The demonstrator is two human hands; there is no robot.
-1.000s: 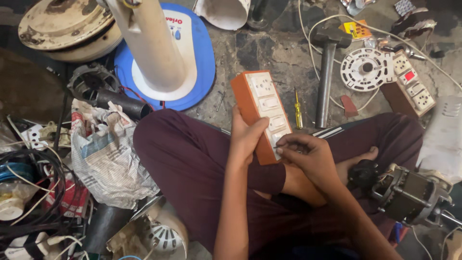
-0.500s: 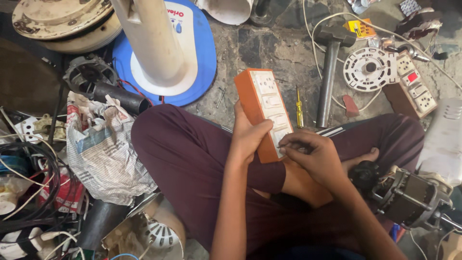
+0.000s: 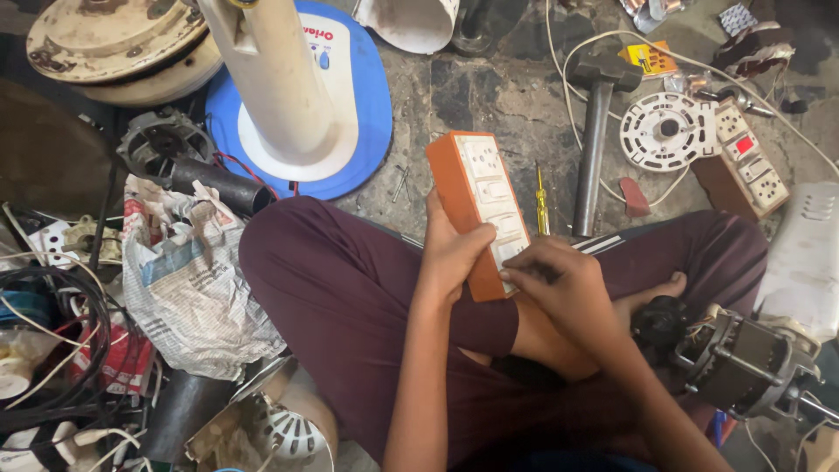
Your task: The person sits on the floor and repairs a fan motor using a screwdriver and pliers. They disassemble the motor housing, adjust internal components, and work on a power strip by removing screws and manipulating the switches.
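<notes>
An orange switch box with a white socket-and-switch face (image 3: 476, 197) rests tilted over my crossed legs in maroon trousers. My left hand (image 3: 450, 253) grips its lower left side from behind. My right hand (image 3: 564, 288) presses its fingertips on the box's lower right corner; whether it pinches a small tool there I cannot tell. A yellow-handled screwdriver (image 3: 542, 201) lies on the floor just right of the box.
A hammer (image 3: 594, 131) lies on the stone floor, with a round white plate (image 3: 669, 131) and a second switch board (image 3: 743, 162) beyond. A fan base in blue and white (image 3: 297, 96) stands ahead. Crumpled newspaper (image 3: 188, 280) and cables fill the left; a motor (image 3: 743, 363) sits at right.
The view has shifted slightly. My right hand's fingers have slid a little on the box's lower corner; my left hand keeps the same hold.
</notes>
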